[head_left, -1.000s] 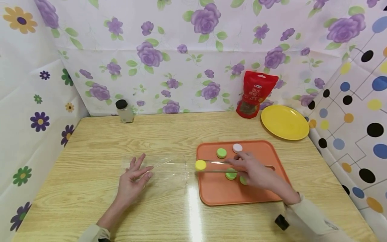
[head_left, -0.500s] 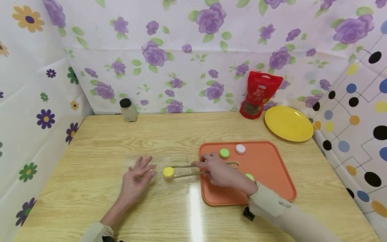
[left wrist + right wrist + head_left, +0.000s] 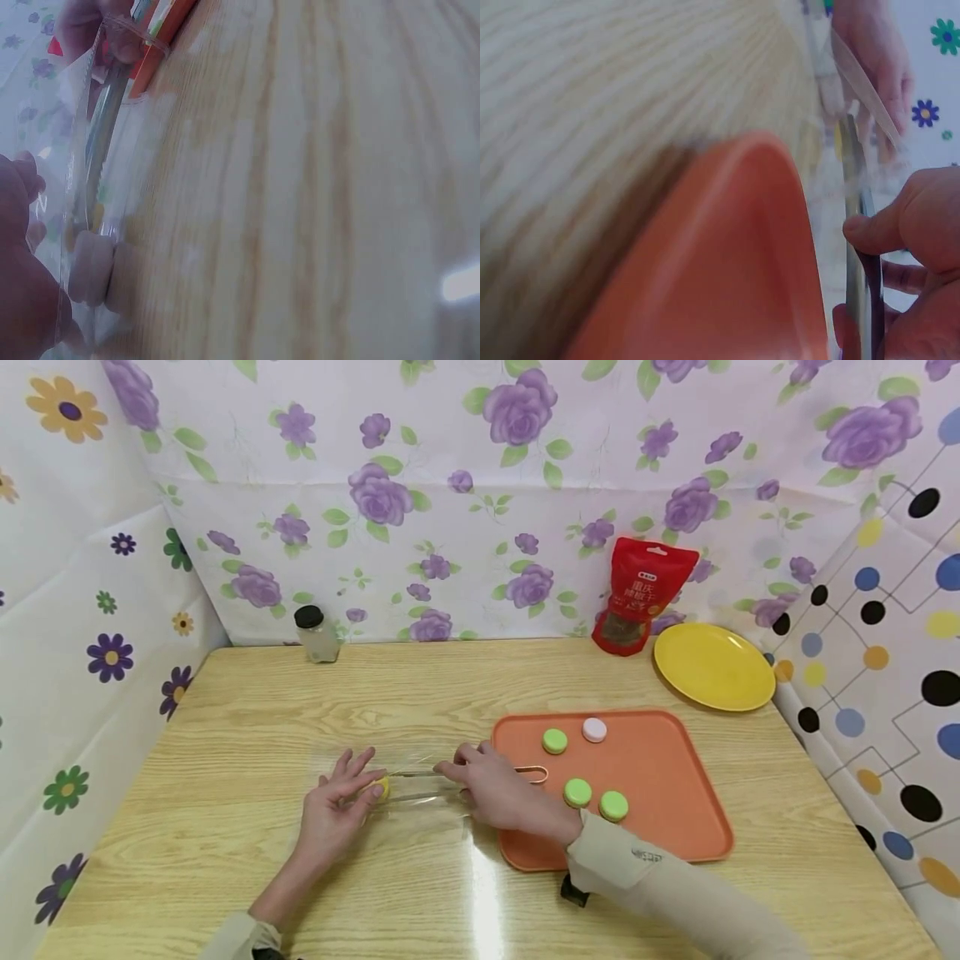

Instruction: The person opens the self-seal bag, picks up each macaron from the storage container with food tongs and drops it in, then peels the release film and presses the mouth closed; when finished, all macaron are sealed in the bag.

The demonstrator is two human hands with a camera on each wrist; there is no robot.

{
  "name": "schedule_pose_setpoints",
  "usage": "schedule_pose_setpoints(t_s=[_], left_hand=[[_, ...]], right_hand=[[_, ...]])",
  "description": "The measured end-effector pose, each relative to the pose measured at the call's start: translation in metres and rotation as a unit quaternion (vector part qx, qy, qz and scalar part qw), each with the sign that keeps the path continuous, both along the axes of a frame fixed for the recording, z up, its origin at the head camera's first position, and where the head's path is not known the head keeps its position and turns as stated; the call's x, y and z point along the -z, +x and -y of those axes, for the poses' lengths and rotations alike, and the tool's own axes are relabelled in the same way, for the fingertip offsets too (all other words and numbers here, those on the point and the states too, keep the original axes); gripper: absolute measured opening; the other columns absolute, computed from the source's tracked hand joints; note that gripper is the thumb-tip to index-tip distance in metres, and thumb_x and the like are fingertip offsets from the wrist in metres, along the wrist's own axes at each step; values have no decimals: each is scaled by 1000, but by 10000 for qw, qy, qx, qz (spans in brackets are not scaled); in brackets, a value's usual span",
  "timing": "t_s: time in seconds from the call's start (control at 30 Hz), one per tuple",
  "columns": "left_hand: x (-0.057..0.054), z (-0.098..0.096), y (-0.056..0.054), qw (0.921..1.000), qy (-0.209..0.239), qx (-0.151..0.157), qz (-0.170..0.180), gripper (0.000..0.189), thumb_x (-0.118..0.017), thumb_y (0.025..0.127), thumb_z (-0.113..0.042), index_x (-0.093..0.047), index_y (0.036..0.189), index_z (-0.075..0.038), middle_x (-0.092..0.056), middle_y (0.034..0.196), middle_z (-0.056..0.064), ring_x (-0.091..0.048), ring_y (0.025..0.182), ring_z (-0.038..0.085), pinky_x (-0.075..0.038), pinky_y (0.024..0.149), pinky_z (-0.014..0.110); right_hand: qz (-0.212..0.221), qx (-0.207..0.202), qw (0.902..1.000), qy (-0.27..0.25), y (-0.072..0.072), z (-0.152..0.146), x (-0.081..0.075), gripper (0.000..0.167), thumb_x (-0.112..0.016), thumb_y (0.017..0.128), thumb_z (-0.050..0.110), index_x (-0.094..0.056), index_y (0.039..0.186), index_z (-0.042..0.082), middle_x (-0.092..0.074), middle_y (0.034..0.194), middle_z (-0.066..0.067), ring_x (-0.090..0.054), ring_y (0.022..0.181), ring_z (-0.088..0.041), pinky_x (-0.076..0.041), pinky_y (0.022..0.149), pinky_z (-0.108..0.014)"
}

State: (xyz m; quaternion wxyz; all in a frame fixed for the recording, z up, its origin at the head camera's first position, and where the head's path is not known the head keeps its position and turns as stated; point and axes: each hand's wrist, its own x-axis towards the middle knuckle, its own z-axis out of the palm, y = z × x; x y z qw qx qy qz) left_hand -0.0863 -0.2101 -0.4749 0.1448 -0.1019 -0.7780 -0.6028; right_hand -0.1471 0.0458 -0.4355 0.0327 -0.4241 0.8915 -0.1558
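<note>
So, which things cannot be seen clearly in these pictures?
Head view: yellow round piece, partly hidden behind the left hand.
Head view: middle of the tongs, covered by the right hand.
Head view: smallest print on the red pouch, too small to read.
Right wrist view: tray, cut off by the bottom edge.

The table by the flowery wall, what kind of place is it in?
Probably a small booth set up indoors: patterned sheets rise around three sides of the wooden table, with an orange tray laid out on it.
</note>
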Motion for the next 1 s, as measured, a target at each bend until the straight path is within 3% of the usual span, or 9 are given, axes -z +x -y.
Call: schedule_pose_setpoints(t_s=[0.27, 0.6, 0.8, 1.0], left_hand=[[1, -2, 1, 10000, 37, 85, 9, 21, -70, 87, 11, -70, 107, 10, -51, 139, 28, -18, 142, 55, 9, 100, 79], [1, -3, 0, 9999, -38, 30, -120, 20, -71, 86, 12, -71, 105, 9, -52, 138, 28, -22, 140, 55, 6, 99, 81], [1, -2, -1, 9999, -74, 10, -101, 20, -72, 85, 11, -72, 105, 8, -53, 137, 27, -23, 140, 55, 4, 99, 82], [1, -2, -1, 10000, -27, -42, -85, 19, -73, 85, 10, -72, 104, 9, -54, 136, 27, -24, 140, 54, 4, 100, 81]], right_hand=[[-196, 151, 9997, 55, 2, 16, 5, 46, -77, 87, 8, -64, 130, 16, -57, 110, -5, -52, 93, -27, -48, 74, -35], [-12, 311, 9993, 217, 3, 32, 4, 48, -71, 92, 9, -61, 138, 17, -56, 118, -4, -50, 98, -24, -45, 69, -31], [73, 297, 9990, 331, 3, 23, -1, 47, -72, 94, 13, -59, 139, 15, -55, 118, -6, -49, 99, -26, -47, 72, -33], [-44, 161, 9996, 223, 6, 0, -7, 45, -74, 91, 7, -60, 134, 13, -55, 113, -8, -47, 92, -27, -43, 66, -30]])
